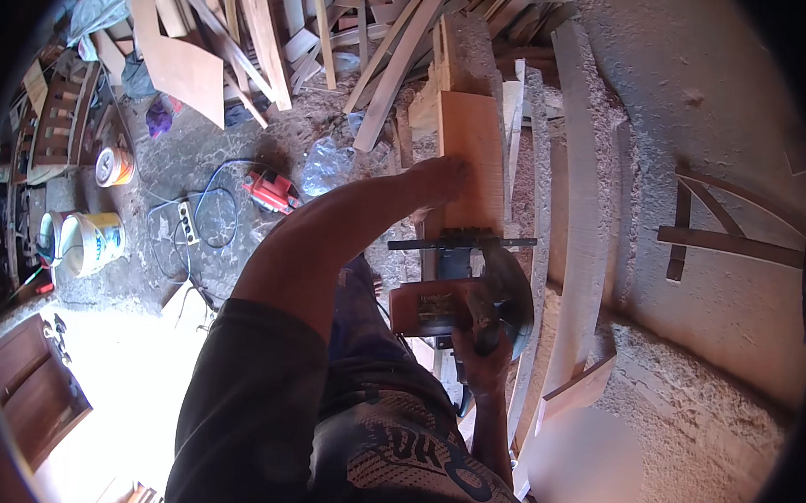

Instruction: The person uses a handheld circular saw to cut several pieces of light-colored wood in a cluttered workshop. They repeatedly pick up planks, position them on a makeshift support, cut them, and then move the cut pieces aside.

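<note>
My right hand point(486, 363) is wrapped round the rear handle of a red and black circular saw point(435, 309). Its dark base plate lies across the near end of a flat reddish-brown wooden board point(476, 133). Ahead of the saw, my left hand point(440, 179) grips the board by its left side, partly over its top face. The board rests lengthwise on other timber that runs away from me. The saw's body hides the blade and where it meets the wood.
Long rough planks point(577, 214) lie along the right, beside the wall. Loose offcuts point(397, 67) pile up at the far side. On the left floor are a red power tool point(272, 192), a power strip point(187, 222) with blue cable, and buckets point(98, 243).
</note>
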`<state>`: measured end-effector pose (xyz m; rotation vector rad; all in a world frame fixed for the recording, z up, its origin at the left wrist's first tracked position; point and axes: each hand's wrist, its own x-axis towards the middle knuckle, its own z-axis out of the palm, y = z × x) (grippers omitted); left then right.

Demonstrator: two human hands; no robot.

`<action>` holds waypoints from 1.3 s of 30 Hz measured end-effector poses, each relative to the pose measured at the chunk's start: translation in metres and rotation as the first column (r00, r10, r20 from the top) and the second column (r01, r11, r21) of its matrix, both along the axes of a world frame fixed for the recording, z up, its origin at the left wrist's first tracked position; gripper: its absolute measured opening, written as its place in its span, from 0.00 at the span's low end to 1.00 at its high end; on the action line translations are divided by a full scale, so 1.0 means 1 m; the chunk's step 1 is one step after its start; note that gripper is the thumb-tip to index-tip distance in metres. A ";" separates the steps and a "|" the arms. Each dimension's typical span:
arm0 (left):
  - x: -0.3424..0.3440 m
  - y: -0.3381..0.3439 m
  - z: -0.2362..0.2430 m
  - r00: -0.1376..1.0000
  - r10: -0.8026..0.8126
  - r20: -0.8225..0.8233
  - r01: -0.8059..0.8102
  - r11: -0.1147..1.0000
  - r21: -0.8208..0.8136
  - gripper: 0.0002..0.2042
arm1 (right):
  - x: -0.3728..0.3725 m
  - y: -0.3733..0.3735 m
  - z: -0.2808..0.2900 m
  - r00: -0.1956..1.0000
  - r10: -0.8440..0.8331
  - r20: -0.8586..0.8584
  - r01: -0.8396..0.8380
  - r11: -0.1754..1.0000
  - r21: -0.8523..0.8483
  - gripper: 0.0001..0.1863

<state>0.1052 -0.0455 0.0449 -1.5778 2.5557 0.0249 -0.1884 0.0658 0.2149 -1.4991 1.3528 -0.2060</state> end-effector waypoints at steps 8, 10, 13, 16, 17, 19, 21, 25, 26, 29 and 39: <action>-0.002 0.001 0.028 1.000 0.027 -0.003 -0.027 0.995 0.094 0.25 | -0.013 -0.002 -0.016 0.988 -0.057 0.141 0.043 0.994 0.097 0.18; -0.002 0.002 0.019 0.997 0.053 -0.058 -0.052 0.998 0.022 0.21 | -0.015 -0.001 -0.020 0.989 -0.004 0.146 -0.004 0.999 0.054 0.21; -0.001 0.000 0.014 0.995 0.063 -0.079 -0.061 0.998 0.021 0.23 | -0.011 -0.003 -0.018 0.988 0.042 0.148 -0.047 0.998 0.034 0.21; -0.001 -0.002 0.015 0.998 0.056 -0.035 -0.053 0.995 0.085 0.28 | -0.005 -0.004 -0.014 0.984 0.053 0.172 -0.061 0.997 0.038 0.19; -0.001 -0.006 0.009 0.999 0.039 0.003 -0.039 0.993 0.111 0.32 | -0.004 -0.005 -0.013 0.982 0.055 0.181 -0.063 0.997 0.039 0.18; -0.001 -0.007 0.010 0.999 0.008 0.035 -0.014 0.988 0.151 0.36 | -0.008 -0.005 -0.017 0.988 -0.018 0.156 0.002 0.995 0.103 0.18; 0.003 -0.008 0.020 1.000 -0.016 0.024 0.012 0.984 0.178 0.38 | -0.010 -0.007 -0.020 0.987 -0.051 0.152 0.031 0.991 0.133 0.17; 0.007 -0.005 0.027 0.999 -0.045 0.019 0.041 0.980 0.195 0.41 | -0.006 -0.009 -0.017 0.984 -0.045 0.173 0.023 0.991 0.130 0.16; 0.007 -0.005 0.027 0.999 -0.044 0.018 0.040 0.980 0.197 0.42 | -0.004 -0.008 -0.015 0.984 -0.049 0.172 0.026 0.991 0.131 0.16; 0.009 -0.005 0.026 0.999 -0.045 0.024 0.040 0.983 0.180 0.42 | 0.002 -0.009 -0.009 0.979 -0.074 0.190 0.038 0.982 0.184 0.16; 0.012 -0.005 0.017 1.000 -0.011 0.017 0.008 0.990 0.141 0.33 | 0.005 -0.017 -0.016 0.987 -0.019 0.159 0.001 0.994 0.113 0.18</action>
